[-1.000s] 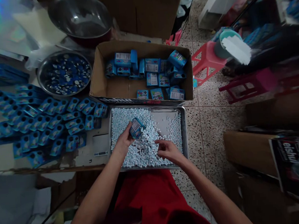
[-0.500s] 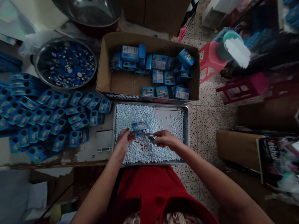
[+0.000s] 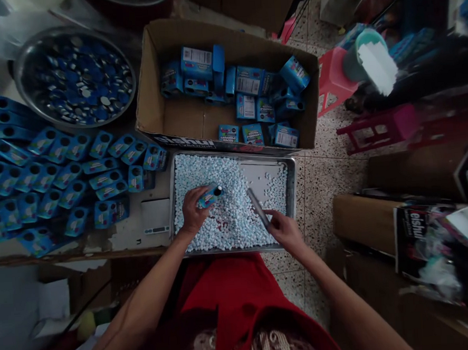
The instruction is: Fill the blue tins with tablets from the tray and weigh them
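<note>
My left hand [image 3: 194,208] holds a small blue candy box [image 3: 210,196], tilted so its round dark opening points up and to the right. One white candy shows at that opening. In my right hand [image 3: 281,227] is a grey metal scoop [image 3: 257,206], gripped by its lower end and seen edge-on. Both hands are over a metal tray [image 3: 294,192] spread with small pale blue and white candies [image 3: 205,170]. The candies lie thick on the left and front; bare metal shows toward the back right.
Behind the tray stands a cardboard box [image 3: 146,90] with several blue boxes inside. Rows of blue boxes [image 3: 73,174] fill the table at left, near a bowl of blue and silver lids [image 3: 89,73]. A small scale [image 3: 156,214] sits beside the tray. Pink stools [image 3: 333,76] stand right.
The candy box has turned from lying flat beside the scoop to a tilted position with its opening showing. My right hand has moved right with the scoop, away from the box.
</note>
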`<state>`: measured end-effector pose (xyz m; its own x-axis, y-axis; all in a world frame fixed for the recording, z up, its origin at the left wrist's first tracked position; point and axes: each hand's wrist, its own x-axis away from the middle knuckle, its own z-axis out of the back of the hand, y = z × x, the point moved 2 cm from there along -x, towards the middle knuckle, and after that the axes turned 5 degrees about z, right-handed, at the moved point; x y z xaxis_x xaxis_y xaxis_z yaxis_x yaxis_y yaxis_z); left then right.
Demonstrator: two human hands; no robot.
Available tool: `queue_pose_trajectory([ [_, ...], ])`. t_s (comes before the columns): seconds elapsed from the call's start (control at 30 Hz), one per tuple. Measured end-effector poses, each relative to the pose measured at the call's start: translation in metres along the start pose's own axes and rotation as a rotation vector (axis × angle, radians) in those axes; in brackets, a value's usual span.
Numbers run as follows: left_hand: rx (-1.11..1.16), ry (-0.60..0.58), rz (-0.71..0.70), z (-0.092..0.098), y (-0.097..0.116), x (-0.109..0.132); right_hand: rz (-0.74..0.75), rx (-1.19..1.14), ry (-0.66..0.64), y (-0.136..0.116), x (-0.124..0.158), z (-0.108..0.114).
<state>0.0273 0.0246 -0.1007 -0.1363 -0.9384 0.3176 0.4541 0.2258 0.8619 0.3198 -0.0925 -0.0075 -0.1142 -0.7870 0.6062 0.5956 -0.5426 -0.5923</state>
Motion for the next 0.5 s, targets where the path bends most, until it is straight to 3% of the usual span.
queue_pose_trajectory([
  [0.07,0.012,0.128,-0.033,-0.008,-0.008,0.004,-0.005,0.285,0.137,0.03,-0.006,-0.018],
  [0.2,0.06,0.222,-0.058,-0.05,-0.016,0.006,0.024,0.499,0.136,0.051,-0.028,-0.064],
  [0.4,0.096,0.199,0.069,-0.128,0.017,0.003,0.001,0.382,0.09,0.022,-0.049,-0.116],
  [0.5,0.146,0.179,0.148,-0.14,0.04,0.0,-0.038,0.132,0.123,0.02,-0.057,-0.122],
])
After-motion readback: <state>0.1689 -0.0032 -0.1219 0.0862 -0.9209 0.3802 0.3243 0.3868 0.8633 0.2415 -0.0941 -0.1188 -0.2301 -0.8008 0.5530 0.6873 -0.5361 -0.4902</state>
